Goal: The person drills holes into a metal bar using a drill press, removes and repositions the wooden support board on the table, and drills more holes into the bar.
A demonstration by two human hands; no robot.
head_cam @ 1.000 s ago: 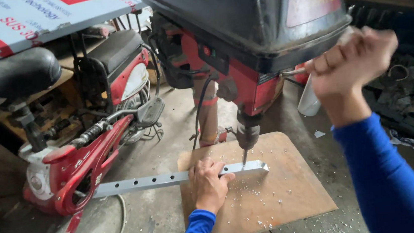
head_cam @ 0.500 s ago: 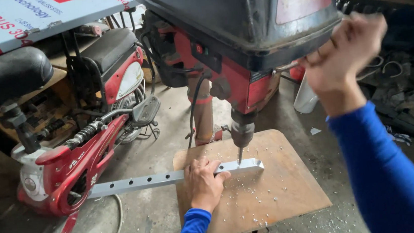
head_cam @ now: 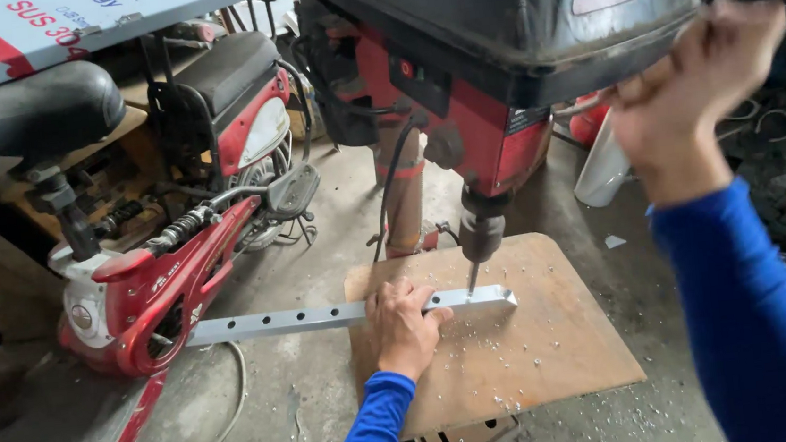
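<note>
A red and black drill press stands over a brown wooden board. Its chuck and bit come down onto the right end of a long grey metal bar with a row of holes. My left hand presses flat on the bar, just left of the bit, holding it on the board. My right hand is raised at the right and closed on the press's feed handle. Both arms wear blue sleeves. Metal shavings lie scattered on the board.
A red electric scooter with a black seat stands at the left, close to the bar's free end. A white plastic container sits on the concrete floor behind the press. A sheet with red markings leans at top left. Clutter fills the right edge.
The chuck and bit have come down toward the bar's end while my right hand turned the handle. My left hand stays on the bar.
</note>
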